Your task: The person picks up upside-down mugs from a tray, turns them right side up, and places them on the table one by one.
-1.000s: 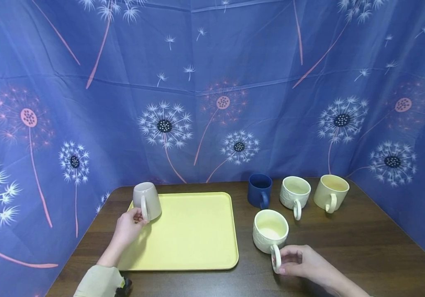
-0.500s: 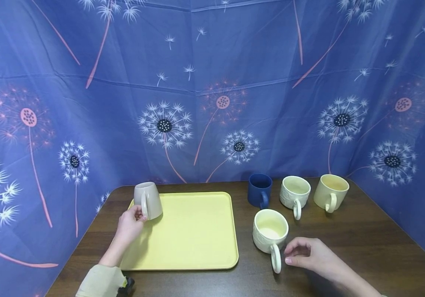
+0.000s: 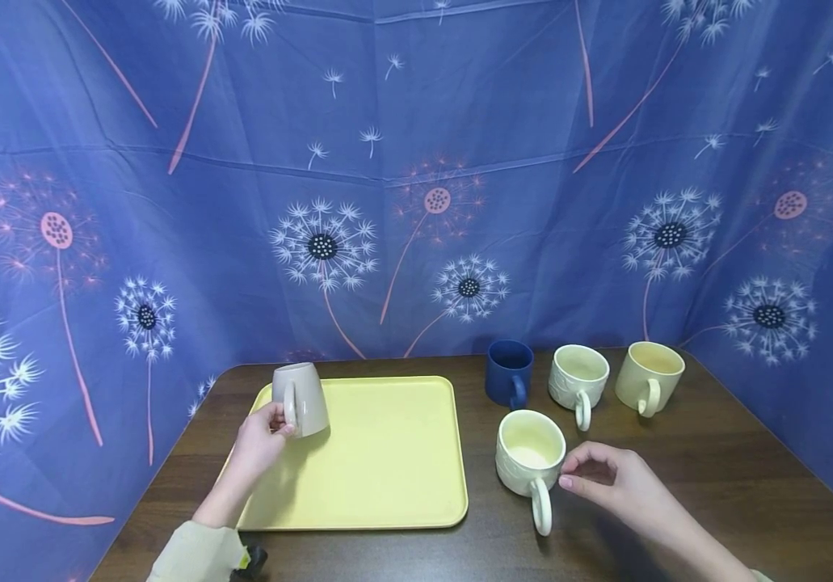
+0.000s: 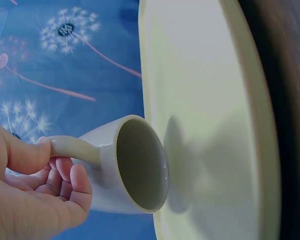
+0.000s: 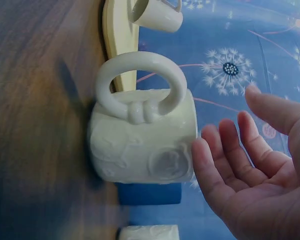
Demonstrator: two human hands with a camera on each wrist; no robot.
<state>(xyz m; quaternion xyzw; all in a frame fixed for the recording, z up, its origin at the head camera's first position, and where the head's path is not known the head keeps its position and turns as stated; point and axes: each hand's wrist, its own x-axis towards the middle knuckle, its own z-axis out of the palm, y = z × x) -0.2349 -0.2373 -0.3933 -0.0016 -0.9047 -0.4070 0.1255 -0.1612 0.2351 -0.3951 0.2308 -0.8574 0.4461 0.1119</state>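
Note:
My left hand (image 3: 259,440) pinches the handle of a light grey mug (image 3: 301,400) over the left part of a yellow tray (image 3: 387,461). Turned mouth down, the mug leans a little, its rim close above the tray in the left wrist view, where thumb and fingers (image 4: 80,185) grip the handle. A cream mug with raised patterns (image 5: 135,145) stands upright on the table right of the tray, handle toward me. Beside its right side is my right hand (image 3: 623,489), holding nothing, fingers loosely bent. Whether a fingertip touches the mug, I cannot tell.
Behind the cream mug, a dark blue mug (image 3: 509,373), another cream patterned mug (image 3: 578,384) and a pale yellow mug (image 3: 649,384) stand in a row on the brown wooden table (image 3: 736,477). A blue dandelion-print cloth (image 3: 401,267) hangs around the table's back and sides.
My right hand has let go of the cream mug's handle and moved up along its right side. My left hand has shifted the grey mug slightly right, and it leans more.

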